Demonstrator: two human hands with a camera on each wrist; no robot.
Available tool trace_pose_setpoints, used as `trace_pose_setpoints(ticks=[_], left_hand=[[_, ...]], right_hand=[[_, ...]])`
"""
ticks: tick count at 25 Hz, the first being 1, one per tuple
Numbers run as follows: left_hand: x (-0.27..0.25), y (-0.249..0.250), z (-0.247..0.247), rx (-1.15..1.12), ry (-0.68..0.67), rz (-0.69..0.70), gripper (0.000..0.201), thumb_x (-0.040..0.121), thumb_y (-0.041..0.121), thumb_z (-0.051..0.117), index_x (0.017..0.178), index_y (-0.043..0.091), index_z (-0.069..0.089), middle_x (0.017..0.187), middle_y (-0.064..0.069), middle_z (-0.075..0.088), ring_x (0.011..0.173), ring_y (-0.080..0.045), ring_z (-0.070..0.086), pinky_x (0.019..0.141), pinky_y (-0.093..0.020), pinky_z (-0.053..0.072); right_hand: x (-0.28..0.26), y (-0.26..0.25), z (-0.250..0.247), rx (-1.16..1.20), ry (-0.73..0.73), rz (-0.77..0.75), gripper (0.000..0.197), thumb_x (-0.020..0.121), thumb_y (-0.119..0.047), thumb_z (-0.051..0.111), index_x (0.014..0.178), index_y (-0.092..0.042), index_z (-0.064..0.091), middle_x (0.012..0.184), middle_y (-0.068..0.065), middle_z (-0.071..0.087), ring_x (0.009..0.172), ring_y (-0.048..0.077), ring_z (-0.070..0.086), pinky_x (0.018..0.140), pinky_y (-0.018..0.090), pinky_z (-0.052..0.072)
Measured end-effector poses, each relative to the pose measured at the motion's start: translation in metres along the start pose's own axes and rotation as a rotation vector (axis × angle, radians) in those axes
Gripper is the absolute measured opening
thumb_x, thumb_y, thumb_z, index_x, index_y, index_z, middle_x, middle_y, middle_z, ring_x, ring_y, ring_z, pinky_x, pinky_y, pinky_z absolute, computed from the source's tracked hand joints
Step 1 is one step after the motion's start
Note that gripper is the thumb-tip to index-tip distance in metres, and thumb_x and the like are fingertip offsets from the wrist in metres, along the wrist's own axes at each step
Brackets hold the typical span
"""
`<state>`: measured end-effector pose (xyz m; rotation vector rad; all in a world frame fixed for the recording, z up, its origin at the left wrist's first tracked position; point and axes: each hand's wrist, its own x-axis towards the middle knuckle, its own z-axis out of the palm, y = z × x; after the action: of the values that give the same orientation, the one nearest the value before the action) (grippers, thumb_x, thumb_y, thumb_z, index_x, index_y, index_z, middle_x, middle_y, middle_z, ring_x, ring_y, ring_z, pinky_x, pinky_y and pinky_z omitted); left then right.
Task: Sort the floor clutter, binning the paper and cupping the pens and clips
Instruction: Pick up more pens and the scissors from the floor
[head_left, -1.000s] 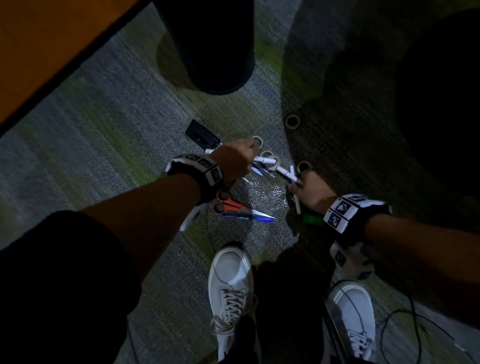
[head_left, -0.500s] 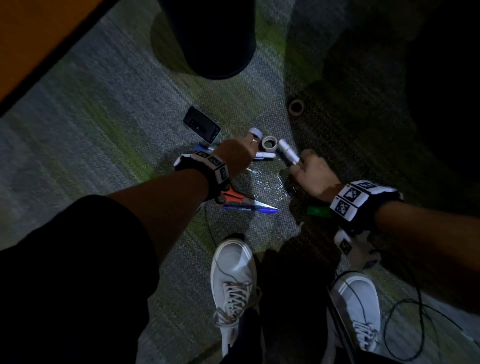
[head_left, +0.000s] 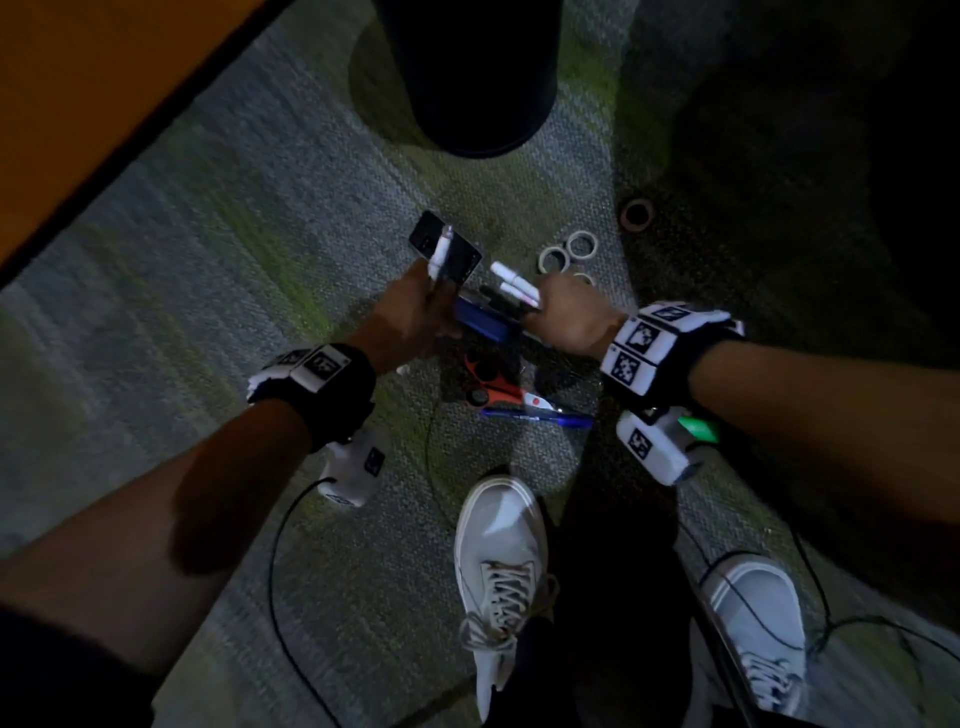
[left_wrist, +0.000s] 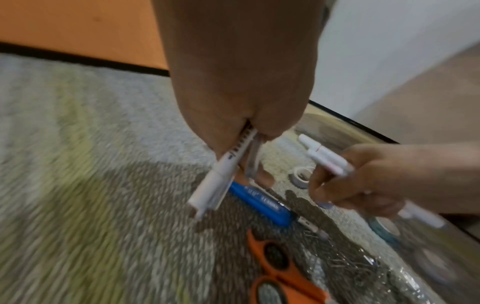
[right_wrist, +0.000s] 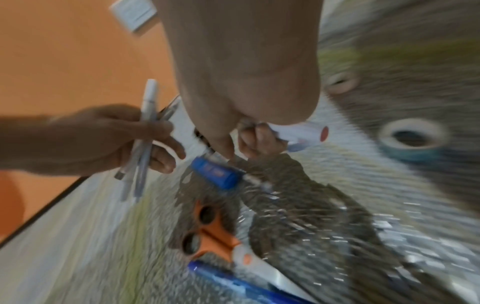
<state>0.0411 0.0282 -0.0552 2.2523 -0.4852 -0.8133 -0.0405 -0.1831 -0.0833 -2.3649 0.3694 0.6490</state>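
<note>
Head view looks straight down; both wrist views, close along the hands, share the orange scissors.

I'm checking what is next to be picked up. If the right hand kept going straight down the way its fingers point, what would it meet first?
Probably the blue marker lying on the carpet: the right hand has fingertips just above its end, though depth is unclear.

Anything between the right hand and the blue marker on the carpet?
Nothing visible. The right hand, already holding white pens, has its fingertips right at the blue marker's end. The left hand sits beside it, not across.
</note>
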Motion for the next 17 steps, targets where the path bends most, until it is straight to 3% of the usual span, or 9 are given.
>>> trace_pose_setpoints(ticks=[3,5,6,8,9,11,14,15,17], left_hand=[[-0.021,-0.003,0.002,-0.004,-0.120,0.056,0.023,0.104,0.024,0.044,0.121,0.010,0.051,0.083,-0.012,0.063,0.069,-0.027,0.063,0.065,-0.047,0.053],[-0.033,0.001,0.013,0.067,-0.224,0.164,0.030,0.102,0.017,0.048,0.132,0.014,0.051,0.093,-0.010,0.061,0.073,-0.020,0.052,0.065,-0.035,0.040],[-0.037,0.000,0.021,0.146,-0.261,0.224,0.035,0.101,0.018,0.051,0.136,0.015,0.050,0.102,-0.008,0.062,0.079,-0.013,0.050,0.068,-0.026,0.035],[-0.042,-0.005,0.039,0.311,-0.344,0.304,0.040,0.098,0.030,0.056,0.138,0.026,0.051,0.113,0.004,0.064,0.089,-0.005,0.053,0.072,-0.020,0.036],[-0.044,-0.006,0.047,0.381,-0.387,0.336,0.039,0.096,0.036,0.058,0.134,0.029,0.054,0.113,0.008,0.065,0.093,-0.006,0.059,0.073,-0.023,0.041],[-0.047,-0.011,0.064,0.532,-0.456,0.419,0.036,0.090,0.038,0.065,0.121,0.021,0.062,0.110,-0.002,0.068,0.095,-0.024,0.067,0.074,-0.032,0.050],[-0.052,-0.012,0.088,0.706,-0.522,0.568,0.030,0.072,0.022,0.079,0.098,0.012,0.068,0.096,-0.011,0.067,0.079,-0.033,0.069,0.059,-0.033,0.056],[-0.051,-0.013,0.095,0.758,-0.519,0.570,0.028,0.071,0.019,0.076,0.096,0.011,0.068,0.094,-0.012,0.066,0.077,-0.033,0.069,0.055,-0.034,0.057],[-0.048,-0.013,0.107,0.846,-0.493,0.564,0.028,0.079,0.023,0.053,0.101,0.013,0.066,0.098,-0.012,0.064,0.081,-0.034,0.068,0.055,-0.040,0.057]], right_hand=[[0.009,-0.016,0.023,-0.178,-0.036,-0.087,0.033,0.091,-0.034,0.062,0.101,-0.002,0.061,0.103,0.023,0.066,0.089,0.038,0.065,0.069,0.038,0.050],[0.009,-0.019,0.032,-0.227,-0.021,-0.093,0.032,0.092,-0.033,0.061,0.107,-0.005,0.060,0.107,0.021,0.064,0.092,0.038,0.064,0.071,0.041,0.051],[0.008,-0.018,0.035,-0.243,-0.020,-0.103,0.031,0.091,-0.030,0.061,0.110,-0.005,0.058,0.110,0.021,0.062,0.096,0.039,0.062,0.072,0.041,0.049],[0.008,-0.015,0.036,-0.292,-0.051,-0.119,0.028,0.089,-0.019,0.061,0.111,-0.003,0.056,0.115,0.023,0.059,0.104,0.041,0.060,0.077,0.042,0.046],[0.007,-0.014,0.032,-0.303,-0.083,-0.121,0.027,0.088,-0.015,0.062,0.111,-0.002,0.056,0.116,0.024,0.060,0.105,0.041,0.060,0.079,0.041,0.047],[0.007,-0.007,0.021,-0.251,-0.122,-0.109,0.029,0.087,-0.014,0.064,0.111,0.001,0.059,0.114,0.025,0.063,0.104,0.040,0.062,0.079,0.039,0.048],[-0.003,0.011,-0.003,-0.082,-0.163,-0.042,0.029,0.086,-0.023,0.065,0.108,-0.004,0.059,0.098,0.020,0.068,0.083,0.032,0.065,0.067,0.031,0.047],[-0.009,0.018,-0.010,0.034,-0.163,-0.015,0.022,0.085,-0.022,0.064,0.103,-0.010,0.057,0.086,0.014,0.067,0.067,0.022,0.063,0.059,0.027,0.043],[-0.025,0.035,-0.020,0.374,-0.127,0.058,0.013,0.083,-0.014,0.060,0.090,-0.021,0.051,0.066,0.007,0.058,0.039,0.007,0.050,0.044,0.019,0.035]])
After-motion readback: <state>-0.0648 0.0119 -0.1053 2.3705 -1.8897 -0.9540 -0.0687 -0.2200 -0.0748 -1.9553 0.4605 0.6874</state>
